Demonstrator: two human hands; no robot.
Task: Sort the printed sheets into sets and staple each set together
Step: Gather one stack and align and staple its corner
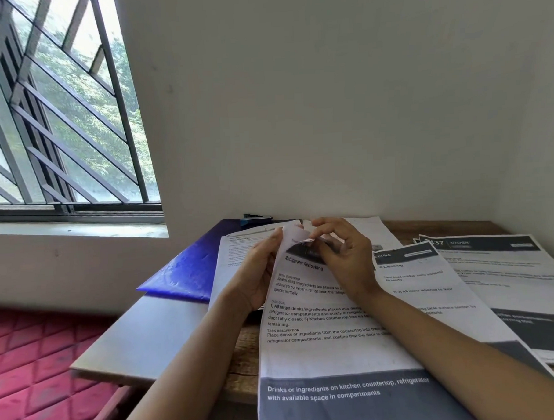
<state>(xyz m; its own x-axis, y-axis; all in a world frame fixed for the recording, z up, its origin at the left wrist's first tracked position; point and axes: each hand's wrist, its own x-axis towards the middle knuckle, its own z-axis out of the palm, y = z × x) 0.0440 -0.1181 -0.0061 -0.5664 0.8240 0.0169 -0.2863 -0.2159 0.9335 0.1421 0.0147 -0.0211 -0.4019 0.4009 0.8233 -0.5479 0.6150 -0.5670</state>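
A printed set headed "Refrigerator Restocking" [326, 344] lies in front of me on the wooden table [460, 228]. My left hand [256, 277] holds its upper left edge, lifting the top sheet. My right hand [344, 257] pinches the folded top corner of that sheet. Another sheet [236, 253] lies under it to the left. A "Cleaning" sheet [431, 285] and a "Kitchen" stack [507, 269] spread out to the right. A blue stapler [254, 218] sits at the back against the wall, apart from both hands.
A blue plastic folder [186, 274] lies at the table's left, over a grey board [138, 339] that juts past the edge. A barred window [58, 108] is at the left. A red quilted mat [38, 369] covers the floor below.
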